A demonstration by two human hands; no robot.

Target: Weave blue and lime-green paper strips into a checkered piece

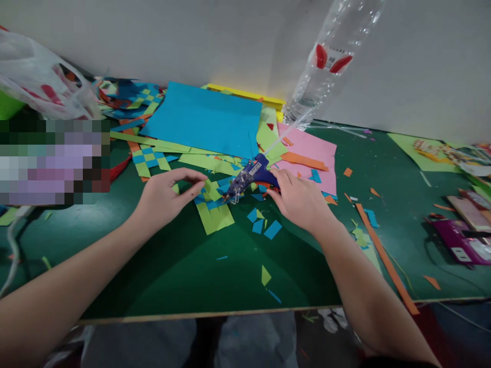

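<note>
Across the dark green tabletop (164, 286) lie a pink paper sheet (328, 161), a long narrow orange paper strip (386, 256), small blue paper scraps (273, 230), a lime-green-and-blue woven paper piece (215, 217) and, at the right, a purple plastic device (451, 237).

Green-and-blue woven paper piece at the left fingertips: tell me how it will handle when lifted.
The green-and-blue woven paper piece is probably light and rather floppy, being made of thin, flat strips. Those interlaced strips might shift if tugged.
</note>
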